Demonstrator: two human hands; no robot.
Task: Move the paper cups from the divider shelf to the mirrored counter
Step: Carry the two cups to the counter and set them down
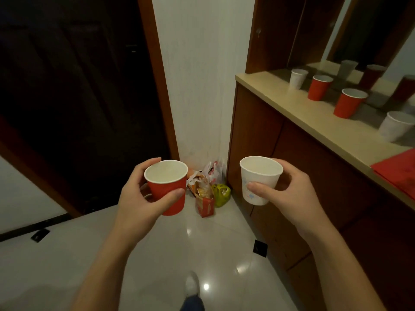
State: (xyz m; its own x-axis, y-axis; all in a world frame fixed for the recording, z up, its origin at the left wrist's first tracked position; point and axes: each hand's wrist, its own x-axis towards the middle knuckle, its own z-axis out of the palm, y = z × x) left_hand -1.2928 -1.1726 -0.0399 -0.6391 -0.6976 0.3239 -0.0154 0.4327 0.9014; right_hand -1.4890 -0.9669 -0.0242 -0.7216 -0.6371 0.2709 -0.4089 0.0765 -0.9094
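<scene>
My left hand (137,198) grips an upright red paper cup (167,187) with a white inside. A white paper cup (260,179) with a faint print sits upright in my right hand (289,194). Both are held over the floor, left of the mirrored counter (314,122). On that beige counter stand a white cup (297,78), two red cups (318,87) (350,103), and another white cup (396,125) nearest me. The mirror (381,63) behind them shows their reflections. The divider shelf is out of view.
A wooden cabinet (303,167) runs under the counter on the right. Plastic bags and a red snack box (207,189) lie in the floor corner by the white wall. A dark doorway (78,97) is at left. A red sheet (399,173) lies on the counter's near end.
</scene>
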